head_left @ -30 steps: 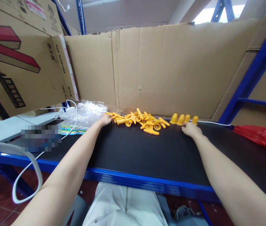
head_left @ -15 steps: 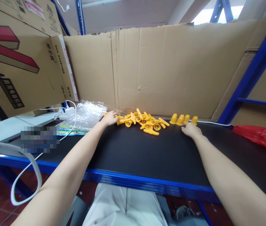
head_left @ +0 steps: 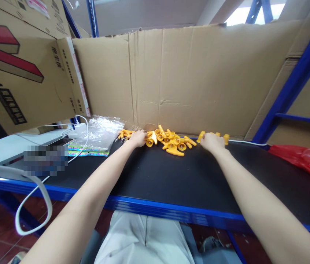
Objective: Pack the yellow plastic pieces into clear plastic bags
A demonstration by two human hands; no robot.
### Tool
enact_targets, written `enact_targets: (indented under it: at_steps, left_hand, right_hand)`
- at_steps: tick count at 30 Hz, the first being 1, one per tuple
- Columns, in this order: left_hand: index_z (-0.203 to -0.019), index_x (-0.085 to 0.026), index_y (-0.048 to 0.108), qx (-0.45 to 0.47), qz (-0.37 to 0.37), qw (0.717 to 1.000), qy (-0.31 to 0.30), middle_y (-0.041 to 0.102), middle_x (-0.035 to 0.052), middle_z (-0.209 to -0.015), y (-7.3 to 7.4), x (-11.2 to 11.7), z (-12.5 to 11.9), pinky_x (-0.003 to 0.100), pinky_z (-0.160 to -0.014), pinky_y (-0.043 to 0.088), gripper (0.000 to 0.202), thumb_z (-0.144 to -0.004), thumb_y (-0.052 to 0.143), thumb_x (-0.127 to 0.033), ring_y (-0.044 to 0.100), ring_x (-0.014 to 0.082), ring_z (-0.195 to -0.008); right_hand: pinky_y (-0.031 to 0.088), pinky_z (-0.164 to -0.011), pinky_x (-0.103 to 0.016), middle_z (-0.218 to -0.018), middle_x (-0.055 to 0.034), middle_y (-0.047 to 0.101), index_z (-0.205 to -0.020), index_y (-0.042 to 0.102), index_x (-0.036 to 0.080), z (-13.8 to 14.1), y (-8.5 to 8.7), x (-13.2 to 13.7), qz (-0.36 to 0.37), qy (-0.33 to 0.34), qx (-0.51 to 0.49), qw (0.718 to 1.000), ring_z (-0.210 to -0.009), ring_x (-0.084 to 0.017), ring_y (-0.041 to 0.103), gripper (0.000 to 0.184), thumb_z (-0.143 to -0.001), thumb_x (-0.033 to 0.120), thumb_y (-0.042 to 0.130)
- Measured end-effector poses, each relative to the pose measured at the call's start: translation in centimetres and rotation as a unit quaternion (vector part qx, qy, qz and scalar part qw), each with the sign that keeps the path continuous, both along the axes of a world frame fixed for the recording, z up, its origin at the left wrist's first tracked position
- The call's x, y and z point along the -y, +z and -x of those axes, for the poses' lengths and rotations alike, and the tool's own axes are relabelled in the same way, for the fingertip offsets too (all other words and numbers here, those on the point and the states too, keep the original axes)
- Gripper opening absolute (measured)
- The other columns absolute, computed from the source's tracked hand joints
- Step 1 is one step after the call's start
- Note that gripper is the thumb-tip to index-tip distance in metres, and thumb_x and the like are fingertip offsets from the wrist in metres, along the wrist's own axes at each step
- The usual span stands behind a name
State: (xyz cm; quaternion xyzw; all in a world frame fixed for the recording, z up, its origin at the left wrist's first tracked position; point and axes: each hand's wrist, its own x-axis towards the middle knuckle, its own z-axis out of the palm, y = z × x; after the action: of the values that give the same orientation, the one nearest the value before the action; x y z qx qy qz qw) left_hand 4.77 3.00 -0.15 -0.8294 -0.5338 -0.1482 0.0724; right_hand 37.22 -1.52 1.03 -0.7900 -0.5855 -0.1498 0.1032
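A pile of yellow plastic parts (head_left: 171,141) lies at the back of the black shelf top (head_left: 171,176), against the cardboard wall. My left hand (head_left: 139,138) rests on the pile's left end with its fingers curled down among the pieces; what they hold is hidden. A few more yellow parts (head_left: 124,133) lie just left of that hand. My right hand (head_left: 212,142) lies over a short row of yellow caps (head_left: 226,138), its fingers bent round the middle ones. One cap shows at each side of the hand.
A clear plastic bag (head_left: 100,130) lies on colourful packets left of the pile, with white cables (head_left: 31,190) and a white charger nearby. A red plastic bag (head_left: 303,161) sits at the right. Cardboard sheets (head_left: 188,77) wall the back and left; blue rack posts (head_left: 295,80) stand on the right.
My left hand slid right along the pile's left end, leaving a few parts behind it. My right hand moved left and forward onto the row of caps.
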Motion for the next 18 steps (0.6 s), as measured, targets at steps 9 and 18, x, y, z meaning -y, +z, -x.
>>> enact_targets:
  at_steps: [9,18]
  left_hand:
    - [-0.09,-0.016,0.068,0.296,-0.068,0.95,0.069,0.063,0.0095,-0.096,3.0,2.5,-2.3,0.038,-0.084,0.043,0.024,-0.077,0.06,-0.034,0.057,0.0241,-0.095]
    - [-0.092,-0.012,0.063,0.635,0.212,0.727,-0.152,0.062,0.0024,-0.07,3.9,6.8,-5.6,0.021,-0.058,0.046,0.021,-0.078,0.062,-0.028,0.053,0.006,-0.053]
  right_hand:
    - [0.039,-0.085,-0.042,-0.096,-0.0104,0.067,-0.092,0.065,0.018,5.0,1.9,1.7,-0.132,0.221,-0.051,0.965,-0.094,-0.026,0.06,0.03,-0.088,0.033,0.039]
    - [0.038,-0.09,-0.039,-0.118,-0.0087,0.059,-0.121,0.051,0.021,10.7,1.3,3.2,-0.172,0.475,-0.128,0.853,-0.107,-0.024,0.054,0.04,-0.087,0.042,0.045]
